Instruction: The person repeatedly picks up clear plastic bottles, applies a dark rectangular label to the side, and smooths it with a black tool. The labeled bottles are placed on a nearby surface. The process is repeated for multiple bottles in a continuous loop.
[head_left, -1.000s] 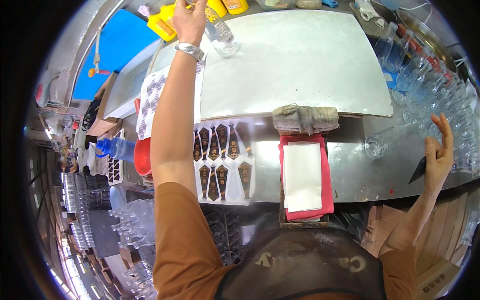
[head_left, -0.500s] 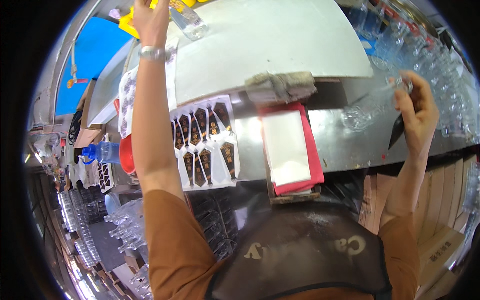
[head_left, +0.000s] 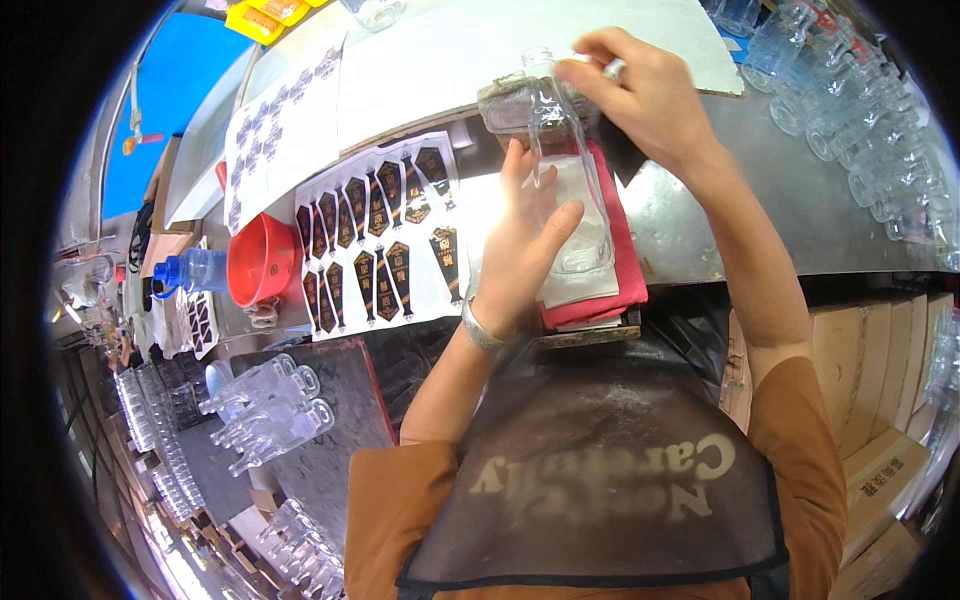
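Observation:
A clear glass bottle is tilted over the cloth pile in front of me, its neck pointing away. Beside it, my left hand is open, thumb spread across the bottle's side; whether it grips is unclear. My right hand is curled at the bottle's neck, thumb and fingertips close to the rim. A dark pointed tool sticks out below that palm, held in the hand. Under the bottle lie a white cloth and a red cloth. To the left is a sheet of dark tie-shaped labels.
A folded grey cloth sits beyond the pile. A red bowl and a blue-capped bottle stand left. Rows of clear bottles fill the right; more bottles lie lower left. Yellow trays are far left.
My right hand brought the clear bottle from the right to the middle. My left hand came back from the far left to meet it, leaving another bottle at the far edge.

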